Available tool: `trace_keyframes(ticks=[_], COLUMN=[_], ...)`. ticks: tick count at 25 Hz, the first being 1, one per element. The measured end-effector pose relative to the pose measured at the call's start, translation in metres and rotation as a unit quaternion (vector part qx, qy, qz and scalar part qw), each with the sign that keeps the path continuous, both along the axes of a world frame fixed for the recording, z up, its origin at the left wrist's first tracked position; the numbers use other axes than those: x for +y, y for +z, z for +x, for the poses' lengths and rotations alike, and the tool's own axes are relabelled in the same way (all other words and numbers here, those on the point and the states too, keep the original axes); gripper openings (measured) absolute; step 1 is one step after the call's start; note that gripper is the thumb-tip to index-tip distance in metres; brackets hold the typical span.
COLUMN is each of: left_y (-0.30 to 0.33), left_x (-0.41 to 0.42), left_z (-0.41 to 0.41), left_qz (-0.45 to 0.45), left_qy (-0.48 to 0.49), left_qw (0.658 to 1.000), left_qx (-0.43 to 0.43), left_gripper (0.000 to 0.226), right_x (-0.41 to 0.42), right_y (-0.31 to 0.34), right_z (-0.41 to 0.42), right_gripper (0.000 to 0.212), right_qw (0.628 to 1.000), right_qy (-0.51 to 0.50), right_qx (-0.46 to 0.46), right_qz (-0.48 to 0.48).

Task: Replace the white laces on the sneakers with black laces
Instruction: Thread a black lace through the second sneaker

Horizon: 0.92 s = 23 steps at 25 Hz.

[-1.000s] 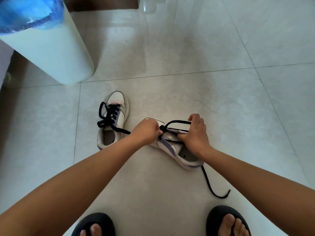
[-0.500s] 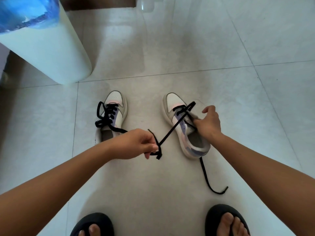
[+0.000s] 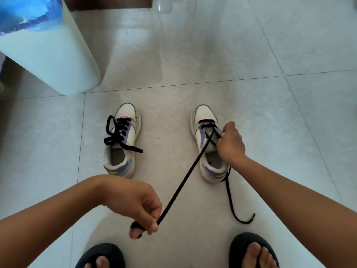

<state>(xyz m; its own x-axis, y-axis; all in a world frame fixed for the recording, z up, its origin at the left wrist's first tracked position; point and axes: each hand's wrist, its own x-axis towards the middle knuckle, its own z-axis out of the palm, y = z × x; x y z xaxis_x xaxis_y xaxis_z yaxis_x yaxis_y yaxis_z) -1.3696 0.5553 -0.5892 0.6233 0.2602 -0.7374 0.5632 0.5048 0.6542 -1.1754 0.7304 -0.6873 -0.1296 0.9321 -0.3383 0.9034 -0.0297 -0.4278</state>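
The floor (image 3: 222,60) was pale glossy tile with thin grout lines. Two sneakers stood on it side by side, toes away: the left sneaker (image 3: 122,140) fully laced in black, the right sneaker (image 3: 209,146) part-laced, one lace end (image 3: 234,207) trailing on the tile. A white bin (image 3: 52,55) stood far left. Two black sandals (image 3: 253,250) rested at the near edge
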Motion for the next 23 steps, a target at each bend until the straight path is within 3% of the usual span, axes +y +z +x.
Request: trace_keyframes(ticks=[3,5,8,10,13,15,17,20,23], left_y=[0.002,-0.002,-0.012,-0.019,-0.039,-0.057,-0.073,-0.088,-0.094], left_x=[0.000,-0.003,-0.011,-0.009,0.012,0.026,0.037,0.046,0.047], left_z=[-0.010,-0.014,-0.012,-0.007,0.002,0.013,0.029,0.049,0.057], left_qz=[-0.027,-0.003,0.066,0.068,0.169,0.278,0.289,0.271,0.327], left_qy=[-0.014,-0.035,-0.142,-0.166,-0.055,0.080,0.174,0.224,0.181], left_qw=[0.999,0.993,0.952,0.936,0.924,0.880,0.865,0.866,0.844], left_qx=[0.032,0.109,0.263,0.304,0.339,0.377,0.372,0.355,0.385], left_gripper=[0.010,0.012,0.017,0.024,0.039,0.039,0.043,0.046,0.038], right_x=[-0.003,-0.007,-0.024,-0.043,-0.072,-0.075,-0.065,-0.046,-0.034], right_y=[0.002,0.004,0.006,0.003,-0.005,-0.003,0.001,0.002,-0.002], right_z=[-0.003,-0.004,-0.006,-0.010,-0.012,-0.012,-0.012,-0.013,-0.018], right_gripper=[0.029,0.032,0.035,0.035,0.030,0.026,0.025,0.024,0.023], right_qw=[0.999,0.999,0.995,0.992,0.985,0.981,0.984,0.981,0.965], right_qy=[0.026,0.048,0.094,0.107,0.129,0.133,0.138,0.193,0.261], right_qx=[-0.018,-0.020,0.023,0.061,0.091,0.092,0.079,0.033,-0.013], right_qz=[-0.008,0.003,0.021,0.002,-0.071,-0.103,-0.075,-0.016,-0.005])
